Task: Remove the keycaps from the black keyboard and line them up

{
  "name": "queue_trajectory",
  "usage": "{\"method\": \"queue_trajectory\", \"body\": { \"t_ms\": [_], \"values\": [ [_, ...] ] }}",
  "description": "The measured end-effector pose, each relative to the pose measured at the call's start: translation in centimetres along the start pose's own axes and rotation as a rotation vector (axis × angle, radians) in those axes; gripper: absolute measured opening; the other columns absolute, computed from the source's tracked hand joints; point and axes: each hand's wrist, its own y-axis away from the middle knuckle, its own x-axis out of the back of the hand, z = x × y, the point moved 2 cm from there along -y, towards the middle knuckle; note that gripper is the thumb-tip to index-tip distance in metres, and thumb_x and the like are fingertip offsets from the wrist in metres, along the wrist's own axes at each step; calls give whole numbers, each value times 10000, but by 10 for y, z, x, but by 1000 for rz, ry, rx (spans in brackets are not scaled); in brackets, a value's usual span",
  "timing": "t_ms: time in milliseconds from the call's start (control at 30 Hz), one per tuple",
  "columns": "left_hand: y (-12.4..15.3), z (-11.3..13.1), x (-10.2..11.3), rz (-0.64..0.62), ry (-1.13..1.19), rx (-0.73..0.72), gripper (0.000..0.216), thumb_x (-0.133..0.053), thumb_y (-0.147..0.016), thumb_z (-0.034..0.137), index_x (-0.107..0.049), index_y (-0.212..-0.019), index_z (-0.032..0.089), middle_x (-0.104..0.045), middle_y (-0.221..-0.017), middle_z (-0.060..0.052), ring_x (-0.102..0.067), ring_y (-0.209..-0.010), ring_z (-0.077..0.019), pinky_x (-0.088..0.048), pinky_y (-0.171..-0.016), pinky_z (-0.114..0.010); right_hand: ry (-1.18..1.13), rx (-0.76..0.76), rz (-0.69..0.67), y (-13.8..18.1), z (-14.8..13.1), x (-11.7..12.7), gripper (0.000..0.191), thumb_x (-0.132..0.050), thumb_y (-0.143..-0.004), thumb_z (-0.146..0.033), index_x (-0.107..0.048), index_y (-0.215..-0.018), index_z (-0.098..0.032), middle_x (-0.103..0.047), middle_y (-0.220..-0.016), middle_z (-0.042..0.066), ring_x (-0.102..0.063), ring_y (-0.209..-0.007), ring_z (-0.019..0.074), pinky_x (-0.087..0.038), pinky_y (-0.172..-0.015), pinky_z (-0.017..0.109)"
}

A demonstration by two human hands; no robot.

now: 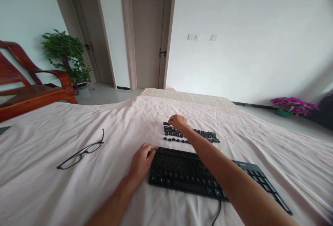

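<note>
A black keyboard (187, 174) lies on the pale pink cloth (117, 129) in front of me, with many keycaps off. Beyond it, several loose black keycaps (205, 136) lie in rows on the cloth. My left hand (142, 162) rests curled against the keyboard's left end, fingers bent over its top corner. My right hand (177, 121) reaches across the keyboard to the far left end of the keycap rows, fingertips pinched down on them. What lies between those fingertips is hidden.
Black-framed glasses (82, 152) lie on the cloth to the left. A red wooden chair (28, 87) and a green potted plant (66, 54) stand at the left, purple flowers (293, 105) at the right wall. The keyboard's cable (217, 215) runs toward me.
</note>
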Motion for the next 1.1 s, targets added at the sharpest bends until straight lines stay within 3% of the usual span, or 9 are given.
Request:
{"method": "queue_trajectory", "body": {
  "t_ms": [333,467,633,733,900,1000,1100],
  "values": [
    [1,1,0,3,-18,-15,244,-463,-853,167,-687,-923,236,-658,-966,-31,-614,-928,-187,-465,-839,-306,21,21,-27,-1,-8,-4,169,-656,-756,-277,-758,-881,-228,-715,-937,82,-631,-919,222,-418,-754,276],
    [2,2,1,-1,-37,-37,239,-460,-856,157,-679,-921,227,-646,-977,-29,-607,-949,-181,-461,-862,-304,-26,40,-1,14,-13,11,258,-562,-853,-365,-737,-928,-191,-701,-959,106,-621,-928,229,-409,-768,281],
    [3,1,-1,8,-41,-36,257,-479,-847,153,-641,-1030,233,-628,-1057,-24,-611,-898,-158,-480,-805,-276,-195,214,-8,65,-17,43,552,-209,-996,-445,-701,-977,-195,-695,-993,53,-613,-873,157,-407,-764,219],
    [5,5,-1,19,-36,-57,233,-501,-837,149,-641,-1007,225,-616,-1041,-20,-596,-818,-137,-480,-770,-264,-377,410,-44,114,-16,55,634,-166,-991,-485,-706,-864,-178,-688,-892,41,-604,-827,154,-405,-757,228],
    [15,21,6,26,27,-175,171,-498,-874,197,-657,-932,215,-606,-938,-11,-560,-770,-125,-456,-702,-238,-616,390,-83,178,-8,42,388,-382,-941,-444,-636,-880,-157,-625,-754,22,-549,-607,113,-422,-588,218],
    [22,28,11,-27,53,-210,185,-489,-892,221,-673,-914,213,-609,-881,-12,-560,-773,-130,-436,-673,-231,-724,334,-169,196,-8,24,207,-544,-855,-362,-616,-892,-172,-601,-703,0,-547,-581,112,-434,-518,201],
    [26,31,13,-87,66,-209,189,-498,-891,228,-686,-905,212,-614,-839,-11,-565,-762,-133,-435,-686,-235,-783,333,-205,204,-13,14,181,-561,-841,-336,-632,-882,-175,-597,-712,5,-570,-624,123,-463,-525,198]
  ]
}}
